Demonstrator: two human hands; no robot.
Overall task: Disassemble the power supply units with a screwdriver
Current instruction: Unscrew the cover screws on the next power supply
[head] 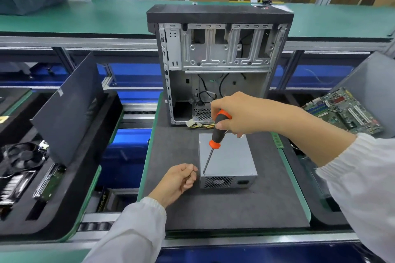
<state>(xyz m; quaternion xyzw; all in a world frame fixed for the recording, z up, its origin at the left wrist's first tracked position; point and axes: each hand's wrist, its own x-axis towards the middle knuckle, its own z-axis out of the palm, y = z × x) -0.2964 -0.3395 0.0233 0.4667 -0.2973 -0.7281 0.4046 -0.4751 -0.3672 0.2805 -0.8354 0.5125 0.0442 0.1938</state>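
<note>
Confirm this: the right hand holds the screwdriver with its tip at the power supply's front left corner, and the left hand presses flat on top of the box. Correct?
Not quite. In the head view, the left hand is beside the power supply, fingers curled, not on top. The right hand does hold the screwdriver there.
</note>
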